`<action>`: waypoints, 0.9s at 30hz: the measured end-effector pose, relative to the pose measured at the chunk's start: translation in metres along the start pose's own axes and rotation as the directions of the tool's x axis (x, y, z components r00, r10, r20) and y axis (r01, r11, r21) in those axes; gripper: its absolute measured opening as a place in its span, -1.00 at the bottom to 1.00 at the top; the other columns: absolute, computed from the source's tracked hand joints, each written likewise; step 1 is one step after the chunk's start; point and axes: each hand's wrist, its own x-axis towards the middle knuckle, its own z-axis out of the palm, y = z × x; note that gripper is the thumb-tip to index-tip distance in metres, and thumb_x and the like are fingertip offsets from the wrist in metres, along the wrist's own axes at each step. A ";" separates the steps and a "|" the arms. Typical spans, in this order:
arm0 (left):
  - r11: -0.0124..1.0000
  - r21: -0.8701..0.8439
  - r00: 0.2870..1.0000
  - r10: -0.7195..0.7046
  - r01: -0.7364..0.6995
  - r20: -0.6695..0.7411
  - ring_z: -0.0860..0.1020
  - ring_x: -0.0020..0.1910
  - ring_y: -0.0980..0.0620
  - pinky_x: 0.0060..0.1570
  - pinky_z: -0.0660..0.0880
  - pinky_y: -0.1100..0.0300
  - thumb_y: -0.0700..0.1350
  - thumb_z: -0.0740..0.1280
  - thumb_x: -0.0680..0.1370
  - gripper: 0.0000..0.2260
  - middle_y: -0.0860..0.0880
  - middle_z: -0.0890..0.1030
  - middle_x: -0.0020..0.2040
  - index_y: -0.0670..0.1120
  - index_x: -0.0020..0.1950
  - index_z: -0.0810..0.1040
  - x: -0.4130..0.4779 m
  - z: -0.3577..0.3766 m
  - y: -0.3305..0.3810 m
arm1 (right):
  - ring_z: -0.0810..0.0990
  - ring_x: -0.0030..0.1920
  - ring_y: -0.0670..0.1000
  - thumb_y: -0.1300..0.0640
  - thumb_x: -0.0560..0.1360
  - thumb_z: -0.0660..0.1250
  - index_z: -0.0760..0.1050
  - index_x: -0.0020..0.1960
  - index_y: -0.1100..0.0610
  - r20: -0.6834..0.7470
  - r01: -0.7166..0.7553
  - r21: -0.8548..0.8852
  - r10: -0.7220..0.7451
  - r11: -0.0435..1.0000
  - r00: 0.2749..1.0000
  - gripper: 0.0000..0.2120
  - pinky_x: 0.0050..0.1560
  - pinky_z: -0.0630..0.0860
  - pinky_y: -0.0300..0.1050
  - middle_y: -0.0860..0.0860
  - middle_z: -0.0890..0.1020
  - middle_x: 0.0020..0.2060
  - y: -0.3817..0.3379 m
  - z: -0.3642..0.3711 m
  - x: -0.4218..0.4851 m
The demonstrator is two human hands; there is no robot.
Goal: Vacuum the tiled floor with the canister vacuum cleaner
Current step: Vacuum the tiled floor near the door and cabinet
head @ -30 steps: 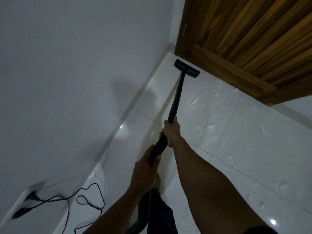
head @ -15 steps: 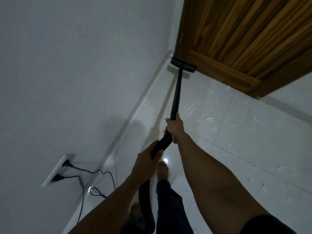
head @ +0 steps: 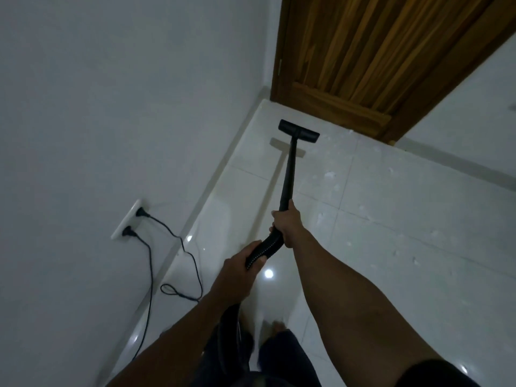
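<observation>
Tiled floor [head: 418, 247], white and glossy, takes up most of the view, with pale specks of debris scattered on the tiles toward the door side of the wand. Wall [head: 111, 107], plain white, runs along the other side of the wand and meets the floor at a pale skirting. Wooden door [head: 363, 51] closes the corner just beyond the floor head, near it but apart. Wand [head: 287, 174], black, runs in a straight line from the hands out to the corner; steep angle probably lets the reach extend without stooping. Floor head [head: 299, 131] sits crosswise at the wand's far end, its shadow falling just nearer the hands; contact with the tile cannot be confirmed. Right hand [head: 286, 223] is wrapped shut around the wand's near end, arm nearly straight, likely steering. Left hand [head: 237, 275] is closed around the ribbed hose [head: 264, 251] just behind it, elbow bent, likely taking the hose's weight and keeping it off the feet. Wall socket [head: 125, 220], on the wall side of the wand, carries two plugs; black cords [head: 178, 247] trail onto the floor and loop there, clear of the wand's line. Canister itself is not visible.
</observation>
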 end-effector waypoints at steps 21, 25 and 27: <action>0.997 0.073 0.992 0.010 -0.019 0.128 0.60 -0.30 0.12 -0.28 0.55 0.30 0.11 0.20 0.65 -0.63 -0.05 0.62 -0.19 0.24 0.46 0.27 -0.331 0.128 -0.101 | 0.53 -0.41 0.06 0.03 0.65 0.19 0.15 0.57 -0.07 0.019 -0.072 0.047 0.071 0.996 0.997 -0.49 -0.32 0.60 -0.04 0.14 0.53 -0.15 0.302 -0.075 -0.226; 0.991 0.102 0.983 0.068 -0.087 0.173 0.62 -0.14 0.09 -0.09 0.61 0.18 0.07 0.18 0.67 -0.64 -0.01 0.63 -0.03 0.27 0.46 0.26 -0.374 0.131 -0.129 | 0.52 -0.38 0.05 0.05 0.67 0.14 0.11 0.59 -0.07 -0.004 -0.081 0.065 0.081 0.995 0.997 -0.50 -0.21 0.63 0.00 0.13 0.53 -0.13 0.349 -0.071 -0.265; 0.987 0.104 0.976 0.104 -0.126 0.191 0.61 -0.12 0.12 -0.08 0.59 0.24 0.06 0.18 0.67 -0.67 0.00 0.63 -0.02 0.30 0.42 0.29 -0.405 0.129 -0.140 | 0.52 -0.39 0.05 0.06 0.68 0.12 0.14 0.57 -0.06 -0.009 -0.068 0.073 0.069 0.995 0.998 -0.52 -0.22 0.62 0.00 0.13 0.52 -0.12 0.376 -0.066 -0.289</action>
